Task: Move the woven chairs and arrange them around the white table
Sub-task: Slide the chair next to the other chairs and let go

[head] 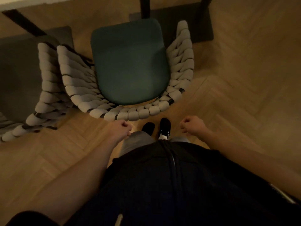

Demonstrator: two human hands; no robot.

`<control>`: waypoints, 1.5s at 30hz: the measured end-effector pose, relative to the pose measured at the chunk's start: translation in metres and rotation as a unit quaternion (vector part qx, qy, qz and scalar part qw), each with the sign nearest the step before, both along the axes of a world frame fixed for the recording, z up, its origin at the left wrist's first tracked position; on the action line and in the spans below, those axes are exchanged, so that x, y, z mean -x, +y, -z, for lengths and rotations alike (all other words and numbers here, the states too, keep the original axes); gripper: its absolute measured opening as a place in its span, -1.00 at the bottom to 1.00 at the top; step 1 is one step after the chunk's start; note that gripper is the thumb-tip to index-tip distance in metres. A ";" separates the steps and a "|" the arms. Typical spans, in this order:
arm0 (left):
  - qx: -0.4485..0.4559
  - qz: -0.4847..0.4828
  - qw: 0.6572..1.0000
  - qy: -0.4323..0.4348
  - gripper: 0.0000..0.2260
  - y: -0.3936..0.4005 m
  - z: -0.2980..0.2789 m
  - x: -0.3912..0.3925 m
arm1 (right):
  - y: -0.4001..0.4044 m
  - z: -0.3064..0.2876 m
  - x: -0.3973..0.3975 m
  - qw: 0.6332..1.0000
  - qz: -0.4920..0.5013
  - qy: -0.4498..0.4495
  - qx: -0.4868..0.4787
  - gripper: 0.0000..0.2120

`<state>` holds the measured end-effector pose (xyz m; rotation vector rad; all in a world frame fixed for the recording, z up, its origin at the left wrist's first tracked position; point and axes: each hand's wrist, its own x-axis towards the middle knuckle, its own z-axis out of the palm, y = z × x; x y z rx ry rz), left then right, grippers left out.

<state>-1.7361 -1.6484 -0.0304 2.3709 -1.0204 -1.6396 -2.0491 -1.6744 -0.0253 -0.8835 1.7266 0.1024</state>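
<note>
Both hands hang free just short of the chair back, so by my judgement this is the pause between placings: the left hand (121, 128) has its fingers (126, 123) curled into a loose fist around nothing, and the right hand (191, 125) likewise has its fingers (184, 126) curled in, holding nothing. Directly ahead of the fingertips, close but not touching, stands the woven chair with the dark green padded seat and thick pale rope-weave back (130, 62), its curved back towards the person and its seat pointing away under the dark legs (145, 7) of what I take to be the bench; the white top itself hardly shows, only a pale strip at the upper edge. Beyond the left fingers, off to that side, a second pale rope-woven chair with a grey seat (44, 82) stands just beside the first, their woven sides close together, and I cannot tell whether they touch. The person's black shoes (156, 128) stand on the herringbone wooden floor (244, 79) between the two fists. The next move, as I judge it, calls either for taking hold of the woven back rim to nudge this chair square, or for turning away to fetch another. No brand, label or writing can be read anywhere in view
</note>
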 end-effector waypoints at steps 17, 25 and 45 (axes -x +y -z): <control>0.019 0.662 0.749 -0.028 -0.85 -0.076 0.003 0.171 | 0.166 -0.027 0.055 0.963 0.266 0.035 0.014 -0.95; -0.006 0.791 0.609 -0.050 -0.85 -0.042 -0.005 0.326 | 0.273 -0.031 0.101 0.897 0.439 0.039 -0.002 -0.92; 0.002 0.908 0.418 -0.026 -0.93 0.117 -0.004 0.682 | 0.444 -0.018 0.276 0.723 0.689 0.053 -0.013 -0.87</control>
